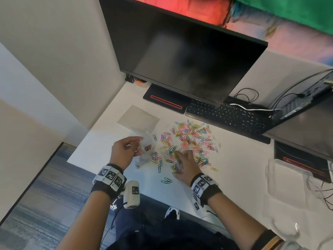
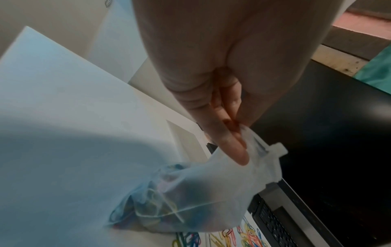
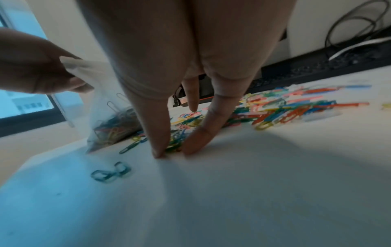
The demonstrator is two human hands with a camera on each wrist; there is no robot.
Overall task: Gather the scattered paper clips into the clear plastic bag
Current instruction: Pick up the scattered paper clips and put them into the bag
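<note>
Colourful paper clips [image 1: 191, 139] lie scattered in a wide pile on the white desk [image 1: 234, 177]. My left hand [image 1: 138, 147] holds the clear plastic bag [image 1: 146, 150] up by its rim, left of the pile. In the left wrist view its fingers [image 2: 232, 145] pinch the bag [image 2: 201, 192], which holds several clips at the bottom. My right hand [image 1: 177, 164] is down at the pile's near edge. Its thumb and a fingertip [image 3: 196, 143] press on the desk and pinch a small bunch of clips [image 3: 174, 145]. The bag [image 3: 110, 117] stands just to their left.
A dark monitor [image 1: 180, 56] and black keyboard [image 1: 227, 116] stand behind the pile. A grey sheet [image 1: 137, 118] lies at the back left. Two loose clips [image 1: 166, 180] lie near the desk's front edge. Cables [image 1: 320, 192] and a clear container [image 1: 288, 179] are at the right.
</note>
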